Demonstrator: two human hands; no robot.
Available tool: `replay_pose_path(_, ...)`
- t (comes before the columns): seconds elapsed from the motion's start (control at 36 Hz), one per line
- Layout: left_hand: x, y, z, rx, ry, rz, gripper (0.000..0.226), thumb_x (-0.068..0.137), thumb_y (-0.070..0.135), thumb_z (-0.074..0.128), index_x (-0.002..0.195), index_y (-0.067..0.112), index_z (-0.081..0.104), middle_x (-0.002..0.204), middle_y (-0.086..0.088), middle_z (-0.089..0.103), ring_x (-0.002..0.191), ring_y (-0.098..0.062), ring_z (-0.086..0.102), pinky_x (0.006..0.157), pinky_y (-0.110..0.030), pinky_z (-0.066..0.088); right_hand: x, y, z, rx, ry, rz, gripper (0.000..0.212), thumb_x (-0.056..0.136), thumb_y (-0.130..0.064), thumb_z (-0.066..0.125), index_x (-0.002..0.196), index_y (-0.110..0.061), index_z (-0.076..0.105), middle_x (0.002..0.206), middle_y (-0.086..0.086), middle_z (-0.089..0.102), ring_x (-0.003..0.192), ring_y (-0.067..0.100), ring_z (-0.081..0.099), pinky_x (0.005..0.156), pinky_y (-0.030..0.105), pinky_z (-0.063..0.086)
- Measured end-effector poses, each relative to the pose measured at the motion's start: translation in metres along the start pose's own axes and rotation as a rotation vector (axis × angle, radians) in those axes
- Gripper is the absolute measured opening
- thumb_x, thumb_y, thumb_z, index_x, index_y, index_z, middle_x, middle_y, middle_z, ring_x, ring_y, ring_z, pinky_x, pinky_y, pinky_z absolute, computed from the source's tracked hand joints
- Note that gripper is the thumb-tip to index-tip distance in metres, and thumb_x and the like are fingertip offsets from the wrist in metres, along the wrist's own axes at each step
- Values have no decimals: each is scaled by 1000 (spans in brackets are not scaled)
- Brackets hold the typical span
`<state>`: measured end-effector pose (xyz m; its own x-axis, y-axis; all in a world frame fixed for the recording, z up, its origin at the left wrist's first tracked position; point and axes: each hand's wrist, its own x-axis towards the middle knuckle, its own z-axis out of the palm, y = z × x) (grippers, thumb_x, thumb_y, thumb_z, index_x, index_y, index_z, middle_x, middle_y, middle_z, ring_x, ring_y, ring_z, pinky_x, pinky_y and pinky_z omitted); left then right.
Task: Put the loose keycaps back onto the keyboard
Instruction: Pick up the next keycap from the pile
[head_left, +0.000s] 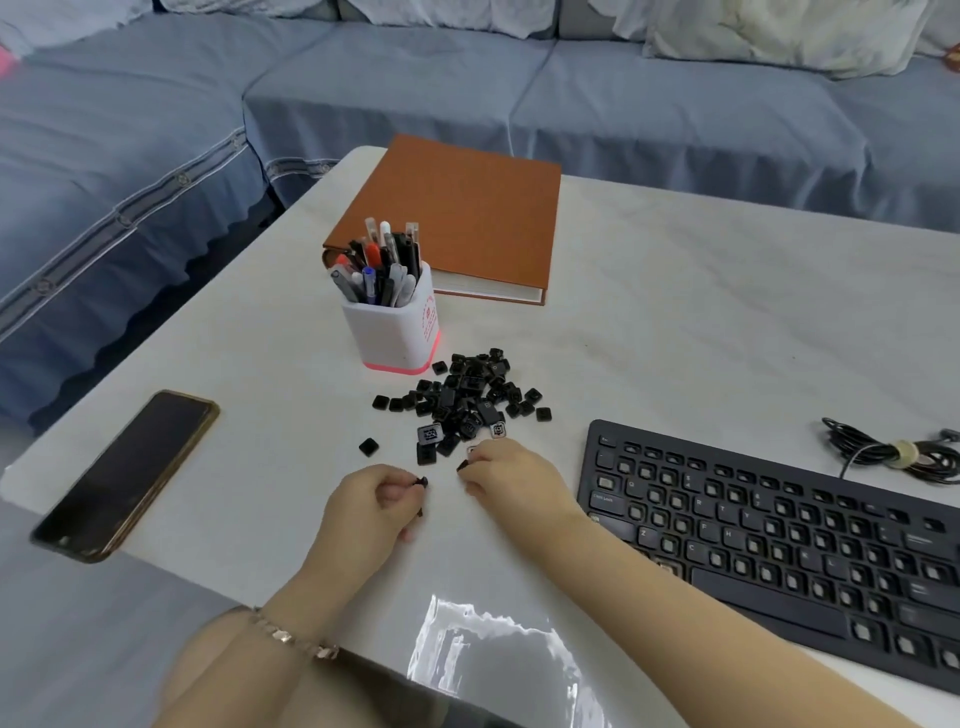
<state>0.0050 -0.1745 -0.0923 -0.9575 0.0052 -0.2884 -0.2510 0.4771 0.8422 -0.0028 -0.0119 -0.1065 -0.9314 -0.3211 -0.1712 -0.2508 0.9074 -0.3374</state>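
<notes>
A heap of loose black keycaps (467, 397) lies on the white table, just in front of the pen holder. One stray keycap (368, 447) sits apart to the left. The black keyboard (779, 540) lies at the right, most of its key sockets bare. My left hand (371, 501) is curled and pinches a small black keycap (422, 483) at its fingertips. My right hand (511, 478) rests at the near edge of the heap, its fingers curled round another black keycap (462, 466).
A white pen holder (392, 312) full of pens stands behind the heap, with a brown binder (467, 208) beyond it. A dark phone (127, 473) lies at the left edge. A coiled black cable (893, 452) sits behind the keyboard. A blue sofa surrounds the table.
</notes>
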Motion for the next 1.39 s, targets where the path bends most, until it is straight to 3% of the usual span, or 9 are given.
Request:
replay_pose_path(0.22,-3,28,4,-855,-135,-456,15,93,8,52,81,4,59,56,-2,58,43,-3,52,42,-13,47,-13,2,-15,24,5,115,25,95,-21,46,110,-7,60,115,6,54,112,22,46,85,32,41)
replay_pose_path(0.42,-3,32,11,-1124,-275,-545,21,96,14,46,113,4,50,71,-3,70,45,-1,53,38,-12,42,-23,5,-19,136,146,188,23,91,-18,45,111,-16,56,112,0,56,103,20,53,79,29,40)
replay_pose_path(0.61,-6,37,21,-1119,-411,-554,24,73,10,58,97,9,57,80,-1,70,55,-7,58,44,-18,48,-37,17,-31,740,394,401,15,80,-9,63,91,-16,69,79,-2,63,74,12,63,78,13,46)
replay_pose_path(0.86,-4,53,42,-1204,-464,-598,24,79,12,49,99,0,58,95,-19,67,73,-25,66,65,-34,57,-73,32,-62,1672,367,643,13,86,-1,55,76,1,63,66,6,59,55,11,58,64,20,55)
replay_pose_path(0.97,-10,65,52,-1185,-480,-582,41,95,31,40,112,-1,59,115,-22,65,109,-32,59,91,-48,46,-91,39,-65,1395,305,646,12,86,-11,59,77,-9,66,67,0,58,59,7,52,62,19,47)
replay_pose_path(1.17,-24,79,66,-1237,-608,-581,58,90,47,39,122,1,56,124,-21,60,123,-36,50,110,-51,27,-113,32,-72,1000,406,365,11,76,-11,72,79,-23,72,58,-12,55,51,-2,45,55,6,36)
replay_pose_path(1.22,-30,85,72,-1253,-612,-588,61,92,49,38,123,-1,55,124,-22,60,118,-39,53,107,-50,33,-115,29,-73,897,415,320,18,75,-12,72,80,-29,71,63,-12,59,57,-2,47,58,7,36)
replay_pose_path(1.31,-38,93,79,-1228,-593,-595,67,92,52,35,123,-3,55,107,-19,66,94,-33,61,74,-38,53,-118,32,-71,729,401,269,22,73,-18,75,83,-36,66,69,-13,58,64,0,45,62,10,36)
replay_pose_path(1.39,-43,98,85,-1200,-595,-608,69,92,54,35,121,-4,56,95,-18,67,82,-29,60,64,-31,51,-121,37,-70,624,395,223,16,73,-18,75,86,-26,72,66,-16,51,69,-1,46,65,10,35)
